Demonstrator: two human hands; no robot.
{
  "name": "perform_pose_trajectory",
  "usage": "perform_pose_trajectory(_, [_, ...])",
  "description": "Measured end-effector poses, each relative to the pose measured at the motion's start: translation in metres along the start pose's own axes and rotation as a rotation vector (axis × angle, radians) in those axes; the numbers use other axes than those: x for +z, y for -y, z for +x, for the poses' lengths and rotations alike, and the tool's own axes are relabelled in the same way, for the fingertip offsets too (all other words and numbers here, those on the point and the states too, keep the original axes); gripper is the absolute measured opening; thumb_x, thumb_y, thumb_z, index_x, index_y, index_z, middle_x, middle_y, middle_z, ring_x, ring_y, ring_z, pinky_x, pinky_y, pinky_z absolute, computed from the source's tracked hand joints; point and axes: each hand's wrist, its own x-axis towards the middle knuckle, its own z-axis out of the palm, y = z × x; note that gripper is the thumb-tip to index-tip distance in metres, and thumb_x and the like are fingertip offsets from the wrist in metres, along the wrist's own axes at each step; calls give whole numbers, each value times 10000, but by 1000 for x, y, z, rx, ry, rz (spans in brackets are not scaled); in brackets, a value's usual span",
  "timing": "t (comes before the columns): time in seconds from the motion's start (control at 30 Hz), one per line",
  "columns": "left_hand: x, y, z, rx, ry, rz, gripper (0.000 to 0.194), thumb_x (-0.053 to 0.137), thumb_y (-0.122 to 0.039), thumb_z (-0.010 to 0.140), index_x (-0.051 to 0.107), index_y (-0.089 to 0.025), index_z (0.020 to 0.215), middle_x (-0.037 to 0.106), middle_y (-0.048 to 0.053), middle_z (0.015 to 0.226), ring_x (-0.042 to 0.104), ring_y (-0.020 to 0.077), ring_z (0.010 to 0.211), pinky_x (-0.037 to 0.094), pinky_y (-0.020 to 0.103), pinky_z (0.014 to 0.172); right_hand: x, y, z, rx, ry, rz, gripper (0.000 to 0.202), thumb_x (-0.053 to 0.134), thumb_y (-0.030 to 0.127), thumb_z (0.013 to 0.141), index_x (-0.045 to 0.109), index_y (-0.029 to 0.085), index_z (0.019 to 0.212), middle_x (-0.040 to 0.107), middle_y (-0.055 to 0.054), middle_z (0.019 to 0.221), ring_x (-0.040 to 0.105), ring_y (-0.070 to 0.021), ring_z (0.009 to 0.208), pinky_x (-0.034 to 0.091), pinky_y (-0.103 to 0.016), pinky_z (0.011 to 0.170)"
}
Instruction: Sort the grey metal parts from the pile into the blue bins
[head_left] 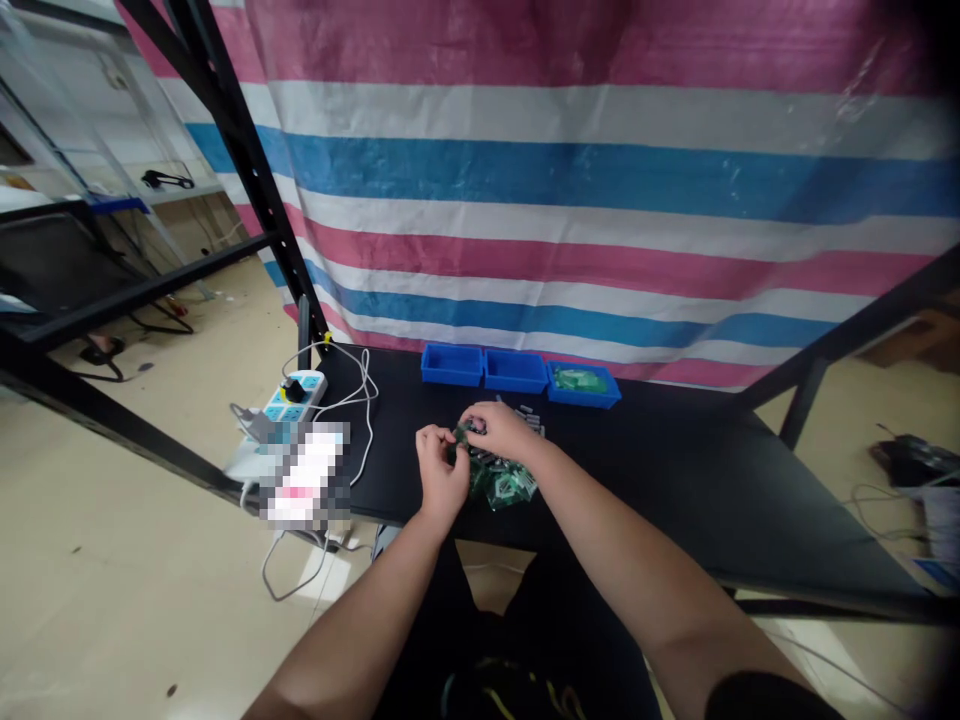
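Observation:
My left hand (pixel 441 472) and my right hand (pixel 501 432) meet over the front of the black table. The fingers of both are closed on a small green plastic bag (pixel 460 434), which they largely cover. Just below and to the right of my hands lie more clear-and-green plastic bags (pixel 511 486), with pale pieces showing inside. Behind them is a heap of small grey metal-looking cylinders (pixel 531 418), partly hidden by my right hand.
Along the table's (pixel 675 470) back edge stand a left blue bin (pixel 452 379), a middle blue bin (pixel 515 385) and a right blue bin (pixel 585 400) holding green bags. A power strip (pixel 307 384) with white cables lies left. Black posts (pixel 259 185) and a striped sheet (pixel 562 180) rise behind.

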Motion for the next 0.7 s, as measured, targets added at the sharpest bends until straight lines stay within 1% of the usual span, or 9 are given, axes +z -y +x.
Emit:
perform_pose_trajectory(0.03, [-1, -1, 0, 7, -20, -11, 166, 575, -116, 825, 487, -227, 912, 447, 79, 1081, 555, 214, 1054, 536, 351, 880, -3, -2, -4, 51, -36, 85, 112, 680, 214, 785, 712, 209, 892, 587, 36, 655, 530, -136, 603, 409, -262, 616])
perform_pose_trajectory(0.1, [-3, -4, 0, 26, -41, 8, 189, 586, -124, 811, 467, -230, 913, 457, 73, 1070, 556, 216, 1054, 524, 365, 914, -11, -7, -15, 155, -143, 289, 119, 666, 286, 813, 683, 209, 902, 608, 42, 617, 536, -132, 540, 411, -259, 569])
perform_pose_trajectory(0.23, [-7, -7, 1, 58, -2, 118, 152, 585, -116, 803, 490, -231, 836, 511, 44, 943, 555, 218, 950, 484, 372, 890, -35, -23, -46, 332, -410, 643, 221, 713, 367, 767, 648, 215, 914, 721, -22, 709, 640, -177, 579, 470, -279, 547])
perform_pose_trajectory(0.27, [-7, -7, 2, 64, 10, 128, 143, 579, -115, 806, 496, -231, 814, 519, 40, 921, 556, 217, 931, 478, 366, 875, -42, -27, -53, 355, -480, 720, 228, 714, 378, 759, 649, 214, 904, 730, -38, 726, 657, -188, 596, 478, -281, 539])
perform_pose_trajectory(0.33, [-7, -8, 3, 75, 28, 126, 133, 570, -119, 811, 503, -230, 783, 528, 35, 897, 558, 212, 906, 471, 352, 846, -55, -34, -67, 341, -613, 848, 222, 685, 400, 779, 650, 212, 892, 726, -55, 752, 684, -204, 647, 510, -299, 557])
perform_pose_trajectory(0.4, [-6, -8, 4, 87, 34, 111, 130, 570, -126, 811, 504, -228, 762, 528, 30, 875, 555, 206, 882, 464, 340, 817, -65, -40, -78, 283, -753, 884, 208, 671, 407, 804, 638, 217, 884, 700, -42, 769, 692, -205, 687, 543, -317, 590])
perform_pose_trajectory(0.5, [-5, -9, 5, 95, 34, 81, 134, 572, -128, 804, 502, -225, 744, 520, 22, 848, 539, 195, 838, 449, 323, 768, -71, -52, -91, 241, -960, 749, 235, 746, 367, 776, 579, 236, 876, 650, 7, 800, 665, -164, 697, 572, -300, 611])
perform_pose_trajectory(0.6, [-5, -7, 5, 80, 43, 74, 136, 570, -134, 807, 494, -224, 740, 514, 15, 828, 526, 184, 804, 437, 311, 743, -62, -73, -103, 288, -1075, 689, 398, 801, 328, 729, 478, 263, 951, 652, 50, 795, 648, -132, 668, 589, -271, 607])
perform_pose_trajectory(0.7, [-4, -3, 5, 55, 60, 62, 126, 572, -150, 817, 494, -225, 752, 515, 9, 815, 516, 176, 781, 434, 299, 725, -45, -99, -115, 416, -1115, 765, 561, 845, 337, 662, 416, 269, 1019, 675, 61, 775, 689, -151, 688, 621, -292, 625])
